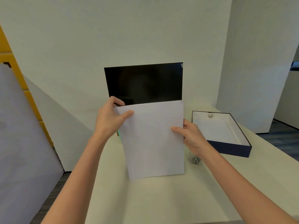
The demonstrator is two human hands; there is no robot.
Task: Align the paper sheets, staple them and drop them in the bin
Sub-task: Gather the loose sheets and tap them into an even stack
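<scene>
paper sheets (153, 139) upright, bottom edge on bench (161, 199), left hand (110, 120) pinching top-left corner, right hand (189, 135) gripping right edge, stapler (195, 160) just right of sheets, bin (226, 141) beyond

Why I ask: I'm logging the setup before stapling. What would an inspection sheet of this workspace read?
Surface: cream table; the sheets' bottom edge appears to rest on it.
Job's things: paper sheets held upright; small metal tool, probably the stapler, partly hidden behind the right wrist; open dark-blue box, white inside, at right.
Clutter: black panel standing behind the sheets.
Grippers: left hand pinches the top left corner; right hand grips the right edge.
Cables: nothing seen.
Surroundings: white wall; yellow cabinet and grey board at left.
</scene>
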